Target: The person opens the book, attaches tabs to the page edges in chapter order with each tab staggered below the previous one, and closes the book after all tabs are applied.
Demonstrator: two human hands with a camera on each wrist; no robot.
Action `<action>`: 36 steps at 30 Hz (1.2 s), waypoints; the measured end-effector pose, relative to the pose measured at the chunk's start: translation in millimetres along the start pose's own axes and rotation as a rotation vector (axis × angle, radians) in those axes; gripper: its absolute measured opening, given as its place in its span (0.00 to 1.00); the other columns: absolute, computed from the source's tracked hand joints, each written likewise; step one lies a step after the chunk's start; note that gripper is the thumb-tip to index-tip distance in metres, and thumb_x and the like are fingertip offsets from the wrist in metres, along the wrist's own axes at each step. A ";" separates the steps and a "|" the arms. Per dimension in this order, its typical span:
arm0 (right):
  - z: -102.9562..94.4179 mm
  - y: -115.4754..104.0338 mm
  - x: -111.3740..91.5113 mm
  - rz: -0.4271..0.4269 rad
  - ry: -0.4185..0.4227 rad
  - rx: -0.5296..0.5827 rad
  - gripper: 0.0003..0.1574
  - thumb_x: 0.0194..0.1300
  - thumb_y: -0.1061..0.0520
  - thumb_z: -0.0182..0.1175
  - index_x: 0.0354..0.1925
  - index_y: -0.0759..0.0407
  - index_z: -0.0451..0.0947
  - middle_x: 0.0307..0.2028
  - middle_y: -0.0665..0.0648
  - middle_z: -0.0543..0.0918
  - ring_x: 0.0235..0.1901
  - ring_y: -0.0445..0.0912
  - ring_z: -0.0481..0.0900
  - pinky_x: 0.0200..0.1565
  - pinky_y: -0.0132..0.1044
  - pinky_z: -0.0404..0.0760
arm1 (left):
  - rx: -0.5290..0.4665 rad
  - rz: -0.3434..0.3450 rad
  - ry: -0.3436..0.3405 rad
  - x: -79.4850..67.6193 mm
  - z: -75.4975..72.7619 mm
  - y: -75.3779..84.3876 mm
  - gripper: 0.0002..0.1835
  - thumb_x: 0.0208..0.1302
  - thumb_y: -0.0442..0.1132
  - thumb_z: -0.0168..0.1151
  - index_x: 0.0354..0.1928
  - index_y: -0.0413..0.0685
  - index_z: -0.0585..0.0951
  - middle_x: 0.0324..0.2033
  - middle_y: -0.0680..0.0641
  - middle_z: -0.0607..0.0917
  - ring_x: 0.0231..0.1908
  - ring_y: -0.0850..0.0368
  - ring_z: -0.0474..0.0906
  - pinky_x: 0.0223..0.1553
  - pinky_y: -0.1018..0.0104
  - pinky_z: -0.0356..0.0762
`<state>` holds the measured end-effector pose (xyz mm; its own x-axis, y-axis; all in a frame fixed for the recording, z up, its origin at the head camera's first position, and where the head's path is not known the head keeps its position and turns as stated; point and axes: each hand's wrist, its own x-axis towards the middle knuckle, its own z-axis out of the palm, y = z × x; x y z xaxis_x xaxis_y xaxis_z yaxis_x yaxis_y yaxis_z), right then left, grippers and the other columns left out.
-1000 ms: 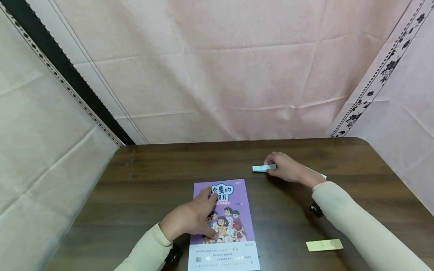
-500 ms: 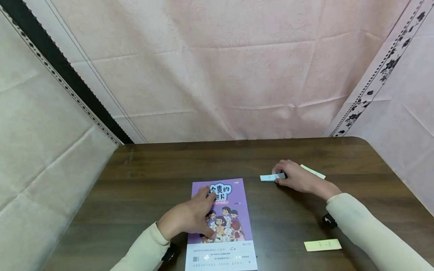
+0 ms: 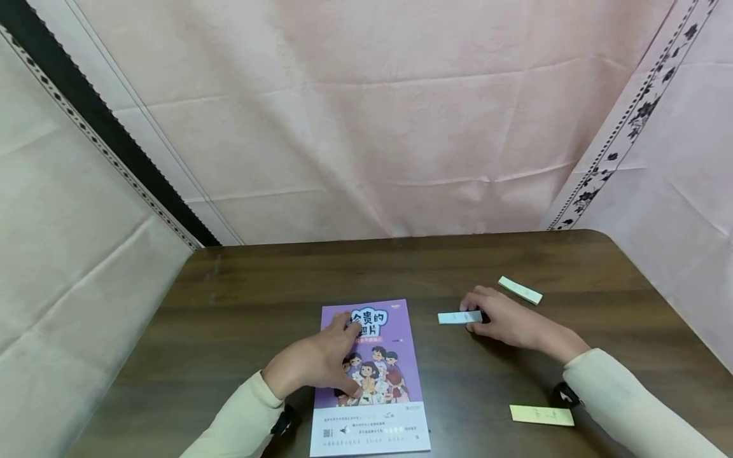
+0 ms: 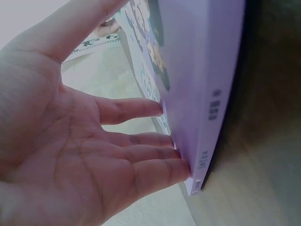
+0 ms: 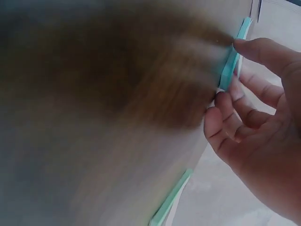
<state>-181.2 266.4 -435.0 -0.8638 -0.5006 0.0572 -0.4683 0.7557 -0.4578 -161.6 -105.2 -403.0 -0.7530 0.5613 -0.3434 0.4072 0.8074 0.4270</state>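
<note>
A purple book (image 3: pixel 395 331) with a cartoon crowd on its cover lies on the table. My left hand (image 3: pixel 317 359) rests on its left half, fingers spread; in the left wrist view those fingertips (image 4: pixel 160 107) touch the cover near the spine. To the right of the book, my right hand (image 3: pixel 512 321) pinches a narrow blue sticky-note pad (image 3: pixel 456 317) by its right end. The right wrist view has the thumb on one side of this pad (image 5: pixel 230 66) and fingers on the other.
Behind the right hand lies a pale green sticky-note pad (image 3: pixel 520 290), set at a slant. A yellow one (image 3: pixel 541 415) sits beside the right forearm. Cloth curtains (image 3: pixel 366 127) hang past the back edge of the brown wooden table (image 3: pixel 229 318).
My right hand has drawn the blue sticky-note pad nearer to me and slightly right, uncovering the green pad behind it. My left hand stays on the book.
</note>
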 end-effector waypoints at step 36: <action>13.4 -22.4 -122.3 -0.154 -0.040 -0.082 0.28 0.55 0.63 0.76 0.39 0.37 0.71 0.36 0.32 0.68 0.31 0.26 0.65 0.28 0.26 0.67 | -0.036 0.000 0.002 1.1 2.1 -2.3 0.62 0.50 0.51 0.86 0.80 0.35 0.60 0.82 0.30 0.50 0.81 0.34 0.46 0.74 0.38 0.62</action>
<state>-62.6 305.1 -443.7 -0.7736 -0.6280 0.0848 -0.6092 0.7001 -0.3725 -162.3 -106.1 -406.1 -0.7543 0.5608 -0.3414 0.3882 0.8003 0.4570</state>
